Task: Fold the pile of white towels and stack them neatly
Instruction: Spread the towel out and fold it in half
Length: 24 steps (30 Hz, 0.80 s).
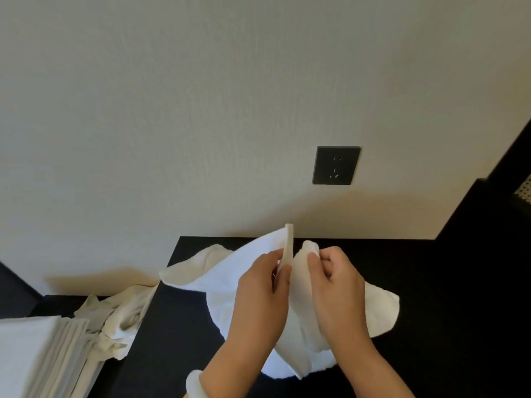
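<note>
Over the black table [431, 282], both hands — left [263, 294], right [337, 285] — pinch the towel's [230, 271] lifted edge, likely matching corners for a fold.

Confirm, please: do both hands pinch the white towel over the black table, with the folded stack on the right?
No: the head view shows the folded stack on the left; the left hand and right hand pinch the white towel.

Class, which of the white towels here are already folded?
The stack at far left: flat, with layered edges. The pile beside it is crumpled; the held towel is loose.
</note>
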Tool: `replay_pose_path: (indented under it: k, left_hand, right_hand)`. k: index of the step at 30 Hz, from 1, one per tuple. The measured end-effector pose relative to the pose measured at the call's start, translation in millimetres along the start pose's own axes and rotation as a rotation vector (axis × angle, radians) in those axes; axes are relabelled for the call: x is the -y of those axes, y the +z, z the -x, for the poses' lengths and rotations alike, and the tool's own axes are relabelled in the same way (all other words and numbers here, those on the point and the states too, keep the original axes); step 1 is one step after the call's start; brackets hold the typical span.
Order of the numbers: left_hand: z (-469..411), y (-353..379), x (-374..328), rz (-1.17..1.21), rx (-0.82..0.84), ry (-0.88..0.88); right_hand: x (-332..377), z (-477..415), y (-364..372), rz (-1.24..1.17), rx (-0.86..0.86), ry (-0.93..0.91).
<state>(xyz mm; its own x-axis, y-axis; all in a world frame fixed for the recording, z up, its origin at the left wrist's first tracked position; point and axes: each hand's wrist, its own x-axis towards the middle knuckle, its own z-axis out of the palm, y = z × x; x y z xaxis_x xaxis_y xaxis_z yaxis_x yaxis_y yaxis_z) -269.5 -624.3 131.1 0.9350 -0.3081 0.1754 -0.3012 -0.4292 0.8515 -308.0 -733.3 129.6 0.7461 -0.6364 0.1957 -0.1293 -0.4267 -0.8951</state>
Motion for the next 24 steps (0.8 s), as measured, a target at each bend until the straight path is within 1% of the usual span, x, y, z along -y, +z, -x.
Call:
replay_pose_path:
  k: [6,9,12,14,16,18,20,24]
  left_hand:
    - [8.9,1.2,4.1,-0.21,0.048,0.292]
    - [10.5,-0.8,7.5,-0.265,0.088,0.359]
    - [7.8,-2.3,12.5,-0.32,0.085,0.382]
    - [6.8,-4.2,13.3,-0.366,0.089,0.415]
    - [3.9,-4.6,8.7,-0.375,0.095,0.424]
    - [-2.4,-7.3,2.3,-0.313,0.094,0.356]
    - [-15.4,-16.3,-6.8,-0.27,0.03,0.267]
    - [-60.7,-54.0,-31.4,-0.268,-0.132,0.235]
  right_hand:
    - [1.8,-3.6,-3.2,-0.098,-0.022,0.045]
    - [-0.7,-4.5,-6.8,-0.162,0.027,0.058]
    - [0.1,-6.8,-11.0,-0.274,0.109,0.112]
    - [1.6,-11.6,-14.1,-0.284,0.178,0.138]
    - [4.5,-20.9,-17.4,-0.276,0.239,0.111]
    - [12.8,-34.0,-21.6,-0.361,0.223,0.095]
    - [32.1,-52.1,-30.5,-0.5,0.165,0.079]
    - [92.2,-93.7,-59.6,-0.687,0.094,-0.093]
